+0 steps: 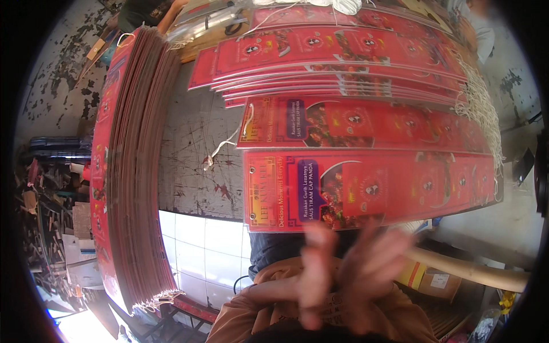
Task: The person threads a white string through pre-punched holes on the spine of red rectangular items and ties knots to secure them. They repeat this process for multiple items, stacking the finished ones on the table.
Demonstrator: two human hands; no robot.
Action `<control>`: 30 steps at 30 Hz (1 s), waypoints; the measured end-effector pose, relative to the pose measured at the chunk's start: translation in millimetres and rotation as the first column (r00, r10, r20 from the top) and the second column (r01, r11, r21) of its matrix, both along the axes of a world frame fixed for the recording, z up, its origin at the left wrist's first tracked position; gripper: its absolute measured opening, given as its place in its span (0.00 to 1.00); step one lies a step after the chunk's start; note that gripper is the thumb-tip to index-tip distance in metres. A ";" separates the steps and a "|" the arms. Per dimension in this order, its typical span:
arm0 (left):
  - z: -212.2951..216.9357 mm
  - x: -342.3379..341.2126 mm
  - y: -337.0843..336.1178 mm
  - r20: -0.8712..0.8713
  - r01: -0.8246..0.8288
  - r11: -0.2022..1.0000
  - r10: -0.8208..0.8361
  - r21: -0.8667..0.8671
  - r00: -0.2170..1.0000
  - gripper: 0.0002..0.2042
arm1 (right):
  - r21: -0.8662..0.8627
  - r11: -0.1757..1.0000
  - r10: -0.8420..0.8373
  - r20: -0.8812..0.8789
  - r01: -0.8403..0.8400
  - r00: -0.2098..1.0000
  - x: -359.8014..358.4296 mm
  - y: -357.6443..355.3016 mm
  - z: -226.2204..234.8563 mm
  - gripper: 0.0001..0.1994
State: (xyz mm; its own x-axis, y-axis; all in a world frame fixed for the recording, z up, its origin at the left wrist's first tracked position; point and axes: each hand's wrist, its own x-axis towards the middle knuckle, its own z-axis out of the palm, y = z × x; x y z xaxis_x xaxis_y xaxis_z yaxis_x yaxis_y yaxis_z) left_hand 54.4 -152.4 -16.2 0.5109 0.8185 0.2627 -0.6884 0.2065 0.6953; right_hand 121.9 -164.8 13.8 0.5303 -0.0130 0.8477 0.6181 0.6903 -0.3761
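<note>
My left hand (315, 273) and my right hand (374, 267) are raised close together just below the nearest long red printed card (372, 191). Both are motion-blurred, their fingers spread, and they hold nothing. They overlap at the wrists; an orange sleeve (257, 297) leads to the left one. The near card lies flat with punched holes at its left end. A second red card (366, 123) lies just beyond it, with a white string loop (229, 143) at its left end.
A fanned pile of the same red cards (343, 57) covers the far table, white strings hanging at its right. A tall stack of cards (137, 171) stands on edge at the left. The worn grey tabletop (194, 148) shows between them. Other people sit at the top left (143, 11) and top right (477, 28).
</note>
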 end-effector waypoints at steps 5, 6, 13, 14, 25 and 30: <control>36.0 28.2 1.3 0.004 0.068 0.794 -0.082 -0.604 0.997 0.23 | -0.045 0.999 0.009 0.016 -0.009 1.000 4.3 -1.5 4.3 0.51; 46.5 36.8 4.4 -0.009 -0.070 0.745 0.086 -0.663 0.996 0.21 | -0.106 0.994 0.029 0.049 -0.024 0.998 7.3 -7.0 1.0 0.52; 17.7 18.3 38.2 -0.073 0.184 0.754 -0.179 0.631 0.981 0.39 | -0.161 0.974 -0.181 -0.111 0.162 0.977 6.2 14.7 9.0 0.30; 13.8 7.9 47.9 -0.193 0.323 0.551 -0.282 0.769 0.940 0.44 | -0.231 0.954 -0.223 -0.111 0.193 0.968 10.5 10.3 7.9 0.29; 59.1 24.3 245.3 -0.367 0.544 0.170 0.888 0.822 0.277 0.31 | -0.631 0.421 -0.830 0.021 0.651 0.557 76.3 -98.6 14.2 0.17; 63.8 55.8 243.6 -0.511 0.647 0.055 0.667 0.760 0.543 0.25 | -0.674 0.298 -0.920 -0.013 0.676 0.392 77.9 -121.0 4.9 0.14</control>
